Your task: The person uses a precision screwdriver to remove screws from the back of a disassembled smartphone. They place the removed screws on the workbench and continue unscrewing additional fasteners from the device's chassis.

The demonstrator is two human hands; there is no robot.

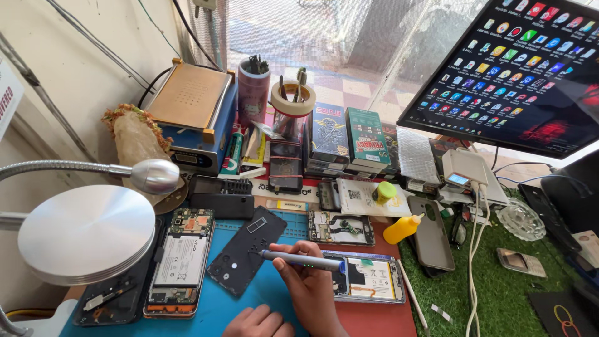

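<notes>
My right hand grips a slim grey electric screwdriver like a pen. Its tip touches a black phone panel lying tilted on the blue work mat. My left hand rests on the mat at the bottom edge. Its fingers are curled and nothing shows in it. Just right of my right hand lies an opened phone with its battery and board exposed. A second opened phone with a white battery lies left of the black panel.
A round metal lamp head on a gooseneck hangs over the left. Behind are a third opened phone, a yellow bottle, a grey phone case, small boxes, tool cups and a heating machine. A monitor stands over green turf.
</notes>
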